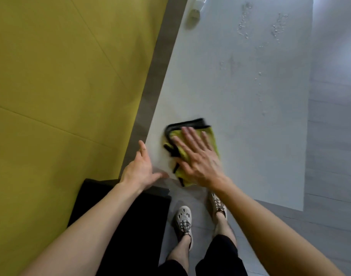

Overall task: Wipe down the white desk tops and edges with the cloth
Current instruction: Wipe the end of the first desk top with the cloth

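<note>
Legible text, labels, brands, numbers, signs: none. Small clear container [195, 13], far end of white desk top [250, 140]: too blurred, no marking readable.

**What Is Hard to See**

The right hand [198, 158] is lying flat on the cloth [213, 144] and hiding its middle. The cloth's far black edge is looking smeared. The fingers of the left hand [139, 170] are blurring by the near corner of the desk [250, 136], so I cannot tell if they are touching it. A fuzzy bottle [196, 10] is running off the top edge. The left arm is covering part of a black thing [120, 216]. Both arms are running off the bottom edge.
</note>
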Tool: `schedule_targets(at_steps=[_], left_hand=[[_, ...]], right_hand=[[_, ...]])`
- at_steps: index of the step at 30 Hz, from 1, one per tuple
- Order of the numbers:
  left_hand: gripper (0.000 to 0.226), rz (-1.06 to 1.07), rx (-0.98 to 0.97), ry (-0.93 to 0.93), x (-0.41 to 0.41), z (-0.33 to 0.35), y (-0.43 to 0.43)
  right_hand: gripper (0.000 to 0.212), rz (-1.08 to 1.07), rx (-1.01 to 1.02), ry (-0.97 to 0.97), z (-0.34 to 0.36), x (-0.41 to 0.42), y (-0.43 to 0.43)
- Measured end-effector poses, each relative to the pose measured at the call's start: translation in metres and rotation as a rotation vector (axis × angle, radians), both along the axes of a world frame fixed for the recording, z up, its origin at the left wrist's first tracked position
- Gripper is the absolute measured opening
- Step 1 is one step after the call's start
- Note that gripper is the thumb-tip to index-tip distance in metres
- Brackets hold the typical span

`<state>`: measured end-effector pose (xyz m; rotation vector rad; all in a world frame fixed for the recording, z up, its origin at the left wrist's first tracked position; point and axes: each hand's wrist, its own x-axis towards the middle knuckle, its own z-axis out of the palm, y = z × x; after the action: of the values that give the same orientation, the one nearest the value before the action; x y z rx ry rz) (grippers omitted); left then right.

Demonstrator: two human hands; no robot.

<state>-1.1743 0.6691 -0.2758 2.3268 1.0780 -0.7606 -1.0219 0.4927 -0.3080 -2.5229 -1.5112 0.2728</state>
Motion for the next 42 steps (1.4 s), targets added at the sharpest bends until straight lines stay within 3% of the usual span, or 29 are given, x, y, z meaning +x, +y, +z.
schedule_targets(at_steps=[4, 6, 7, 9, 12, 16, 19, 22, 24, 25, 26, 30, 32, 34, 37, 39, 42], left_hand=[[0.159, 0.021, -0.021, -0.057, -0.004, 0.000, -0.002], [0.160, 0.032, -0.030, -0.073, -0.006, 0.000, -0.002], [0.160, 0.035, -0.033, -0.081, -0.006, 0.000, -0.001], [0.157, 0.041, -0.029, -0.085, -0.006, -0.001, -0.002], [0.139, 0.037, -0.050, -0.065, -0.003, -0.003, 0.000], [0.144, 0.041, -0.041, -0.040, 0.002, 0.004, -0.002], [0.158, 0.054, -0.051, -0.029, 0.005, 0.010, -0.004], [0.161, 0.058, -0.046, -0.022, 0.008, 0.014, -0.005], [0.162, 0.069, -0.038, -0.019, 0.009, 0.016, -0.006], [0.162, 0.071, -0.031, -0.009, 0.009, 0.017, -0.007], [0.162, 0.074, -0.019, 0.001, 0.010, 0.019, -0.007], [0.155, 0.008, 0.107, 0.021, 0.014, 0.026, -0.009], [0.153, -0.087, 0.224, 0.029, 0.018, 0.032, -0.012], [0.155, -0.191, 0.271, 0.056, 0.026, 0.037, -0.016], [0.165, -0.319, 0.292, 0.113, 0.061, 0.051, -0.029], [0.170, -0.274, 0.284, 0.087, 0.093, 0.056, -0.047], [0.176, -0.110, 0.216, 0.111, 0.130, 0.052, -0.068]], right_hand=[[0.079, -0.511, -0.091, -0.004, 0.000, 0.037, -0.092], [0.084, -0.738, -0.130, -0.006, -0.003, 0.024, -0.069], [0.086, -0.734, -0.119, 0.002, -0.001, 0.014, -0.043], [0.087, -0.433, -0.082, -0.001, 0.004, -0.012, 0.020], [0.073, 0.060, -0.035, 0.031, 0.011, -0.033, 0.096], [0.071, 0.132, -0.014, 0.014, 0.006, -0.008, 0.064], [0.079, -0.130, -0.031, -0.007, 0.003, 0.045, -0.040], [0.078, -0.658, -0.100, 0.028, 0.002, 0.092, -0.137], [0.083, -0.966, -0.124, 0.065, -0.001, 0.085, -0.139], [0.083, -1.002, -0.116, 0.051, -0.001, 0.068, -0.119], [0.083, -0.929, -0.105, 0.027, 0.000, 0.046, -0.091], [0.089, -0.250, -0.090, 0.047, 0.011, -0.040, 0.020], [0.084, -0.130, -0.053, 0.076, 0.011, -0.040, 0.024], [0.082, -0.117, -0.002, 0.062, 0.002, -0.020, -0.016], [0.084, -0.368, -0.009, 0.062, 0.000, 0.008, -0.115], [0.082, -0.509, -0.063, 0.051, 0.004, 0.019, -0.169], [0.088, -0.508, -0.137, 0.053, 0.001, 0.050, -0.187]])
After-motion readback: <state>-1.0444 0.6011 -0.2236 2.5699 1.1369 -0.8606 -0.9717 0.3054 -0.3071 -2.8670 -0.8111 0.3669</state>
